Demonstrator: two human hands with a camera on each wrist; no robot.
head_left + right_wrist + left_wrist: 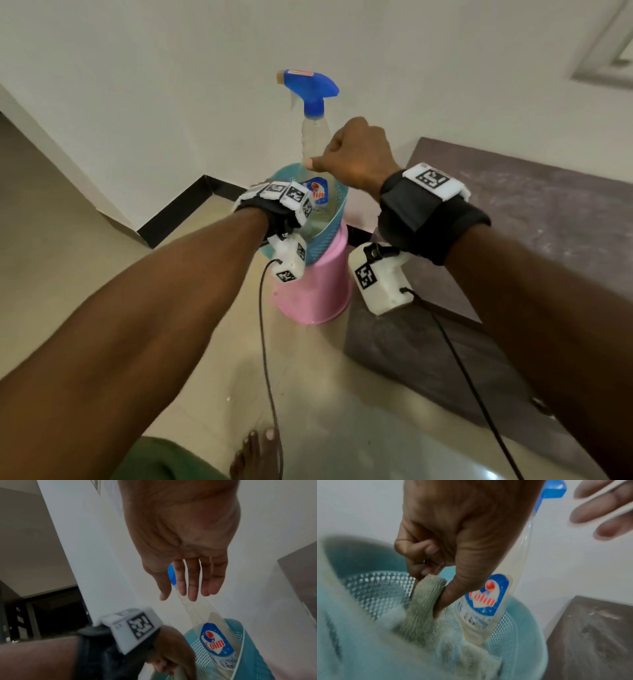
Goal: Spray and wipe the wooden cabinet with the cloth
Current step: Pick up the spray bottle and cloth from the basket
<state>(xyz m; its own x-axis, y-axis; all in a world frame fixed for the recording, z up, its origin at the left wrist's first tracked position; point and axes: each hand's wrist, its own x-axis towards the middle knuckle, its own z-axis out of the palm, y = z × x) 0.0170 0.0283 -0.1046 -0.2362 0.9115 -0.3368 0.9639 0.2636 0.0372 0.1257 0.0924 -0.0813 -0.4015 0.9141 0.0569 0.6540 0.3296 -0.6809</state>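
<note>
A clear spray bottle [313, 137] with a blue trigger head stands upright in a teal mesh basket [329, 236]. Inside the basket lies a pale green cloth [419, 615]; my left hand [426, 592] pinches a fold of it between thumb and fingers. My right hand [349, 154] hovers at the bottle's neck. Its fingers [192, 588] are straight and not wrapped round the neck. The dusty dark wooden cabinet [548, 219] stands low on the right, beside the basket.
The basket sits on a pink upturned bucket [315, 291] near the wall corner. Black cables [267, 359] hang from both wrist cameras. My bare foot [257, 452] is on the beige tile floor below.
</note>
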